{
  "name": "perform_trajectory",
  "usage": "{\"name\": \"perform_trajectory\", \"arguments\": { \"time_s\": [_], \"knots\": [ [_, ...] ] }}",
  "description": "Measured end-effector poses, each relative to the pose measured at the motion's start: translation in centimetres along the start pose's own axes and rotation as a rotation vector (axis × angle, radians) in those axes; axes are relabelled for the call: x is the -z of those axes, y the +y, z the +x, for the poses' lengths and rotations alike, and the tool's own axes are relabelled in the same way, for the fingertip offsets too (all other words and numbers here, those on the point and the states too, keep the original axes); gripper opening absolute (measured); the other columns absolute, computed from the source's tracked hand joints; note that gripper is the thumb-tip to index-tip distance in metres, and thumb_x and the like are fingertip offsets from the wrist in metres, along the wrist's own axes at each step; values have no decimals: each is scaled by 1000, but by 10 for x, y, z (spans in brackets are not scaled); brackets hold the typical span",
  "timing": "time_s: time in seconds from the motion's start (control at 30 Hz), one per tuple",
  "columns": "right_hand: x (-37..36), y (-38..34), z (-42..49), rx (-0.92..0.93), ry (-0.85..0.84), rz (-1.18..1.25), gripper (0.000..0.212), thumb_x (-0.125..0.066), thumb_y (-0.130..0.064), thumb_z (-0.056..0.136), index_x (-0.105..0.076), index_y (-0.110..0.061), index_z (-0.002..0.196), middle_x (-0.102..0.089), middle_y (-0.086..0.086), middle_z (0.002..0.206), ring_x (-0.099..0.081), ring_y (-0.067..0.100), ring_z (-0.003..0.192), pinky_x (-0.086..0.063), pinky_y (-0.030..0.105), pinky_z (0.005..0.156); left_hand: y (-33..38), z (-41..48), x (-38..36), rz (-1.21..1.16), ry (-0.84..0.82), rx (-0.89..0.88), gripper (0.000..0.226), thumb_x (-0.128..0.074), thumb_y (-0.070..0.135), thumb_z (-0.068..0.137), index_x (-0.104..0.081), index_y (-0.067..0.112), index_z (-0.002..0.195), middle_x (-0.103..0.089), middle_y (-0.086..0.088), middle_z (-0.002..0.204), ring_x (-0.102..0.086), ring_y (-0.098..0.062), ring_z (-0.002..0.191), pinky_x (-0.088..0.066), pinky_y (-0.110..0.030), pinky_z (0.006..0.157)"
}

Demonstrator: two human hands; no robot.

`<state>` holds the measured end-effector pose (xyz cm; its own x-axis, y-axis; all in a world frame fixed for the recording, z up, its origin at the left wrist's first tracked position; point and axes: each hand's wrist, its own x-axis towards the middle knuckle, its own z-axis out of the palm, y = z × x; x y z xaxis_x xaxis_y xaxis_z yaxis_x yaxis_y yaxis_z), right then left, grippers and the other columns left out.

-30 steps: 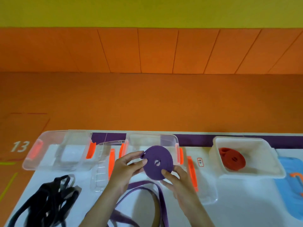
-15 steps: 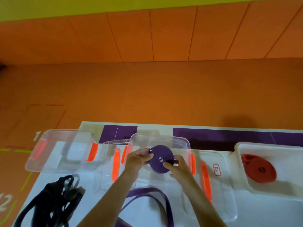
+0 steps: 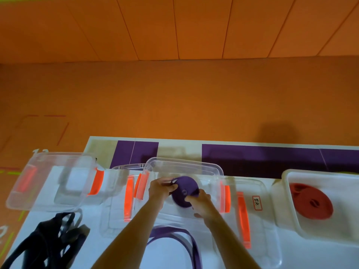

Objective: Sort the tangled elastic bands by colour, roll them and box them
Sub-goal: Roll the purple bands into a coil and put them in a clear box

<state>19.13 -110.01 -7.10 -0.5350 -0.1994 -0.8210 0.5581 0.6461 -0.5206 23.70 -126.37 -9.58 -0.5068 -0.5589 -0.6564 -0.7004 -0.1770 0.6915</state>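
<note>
A rolled purple band (image 3: 184, 190) is held inside the middle clear box (image 3: 182, 165), low over its floor. My left hand (image 3: 161, 189) grips the roll's left edge and my right hand (image 3: 200, 200) pinches its right edge. A loose purple band (image 3: 186, 239) lies on the white table between my forearms. A tangle of black bands (image 3: 48, 243) lies at the front left. Rolled red bands (image 3: 310, 200) sit in the white tub (image 3: 287, 179) on the right.
Another clear box (image 3: 48, 181) with orange latches (image 3: 96, 182) stands at the left, empty of bands. Clear lids with orange handles lie flat beside the middle box, one at its left (image 3: 116, 200), one at its right (image 3: 252, 220). Orange floor lies beyond the table's far edge.
Both hands have carried the purple roll forward and down into the middle clear box. The camera has tilted and shifted, so the table sits lower in view.
</note>
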Motion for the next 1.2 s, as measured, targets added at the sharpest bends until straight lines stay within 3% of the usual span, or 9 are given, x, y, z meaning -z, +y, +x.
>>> {"name": "perform_trajectory", "arguments": {
  "time_s": [0.2,0.3,0.4,0.5,0.6,0.7,1.0,1.1,1.2],
  "knots": [
    [-3,0,12,4,-26,-46,54,-71,-26,93,-51,-10,141,-50,17,140,-62,35,119,-60,47,100,-5,5,-7,149,92,-30,35,-85,-2,82,-82,7,116,-80,-19,108,-75,-42,106,-59,-54,98],
    [-6,0,17,3,-26,-30,46,-69,-24,94,-55,-10,136,-53,18,139,-60,36,122,-57,48,103,-5,5,-8,229,102,-54,35,-83,1,82,-82,10,116,-81,-14,109,-76,-36,106,-60,-45,98],
    [-4,-2,14,3,-28,34,34,-67,-23,97,-59,-14,128,-59,16,134,-63,31,114,-61,41,91,0,4,-10,393,95,-116,33,-79,5,85,-81,14,117,-81,-7,111,-74,-28,108,-55,-32,92],
    [3,-7,6,125,5,-58,29,-68,-20,96,-60,-11,123,-68,13,122,-64,23,96,-53,35,80,10,2,-8,504,49,-141,41,-79,6,87,-72,9,128,-75,-10,124,-69,-30,118,-49,-31,96],
    [8,-14,-12,253,80,-177,49,-66,-21,98,-56,-9,144,-64,11,137,-63,28,122,-50,34,99,19,-13,1,654,-38,-262,50,-76,6,90,-62,7,138,-68,-12,135,-63,-30,125,-44,-25,96],
    [11,-17,-42,389,195,-289,47,-63,-28,101,-55,-21,147,-60,3,141,-62,24,126,-47,31,100,21,-44,18,750,-72,-417,43,-69,14,98,-61,14,140,-66,-9,137,-61,-25,127,-42,-23,100],
    [-11,46,-157,878,434,-481,16,-64,-21,102,-72,-28,113,-72,-13,109,-68,11,93,-56,30,78,-5,-160,93,824,-23,-774,27,-61,25,107,-69,24,132,-72,7,129,-68,-15,117,-52,-25,103],
    [-36,99,-173,782,382,-456,11,-63,-28,101,-73,-31,104,-74,-14,101,-69,10,88,-57,30,76,-35,-188,118,622,-28,-660,44,-56,37,108,-53,28,151,-72,7,120,-70,-17,109,-57,-33,100],
    [-55,158,-167,528,326,-333,12,-66,-28,102,-72,-37,100,-74,-13,101,-71,11,90,-57,25,79,-72,-205,137,662,-43,-626,49,-48,50,106,-51,31,151,-70,10,122,-67,-14,116,-53,-27,98]
  ]
}}
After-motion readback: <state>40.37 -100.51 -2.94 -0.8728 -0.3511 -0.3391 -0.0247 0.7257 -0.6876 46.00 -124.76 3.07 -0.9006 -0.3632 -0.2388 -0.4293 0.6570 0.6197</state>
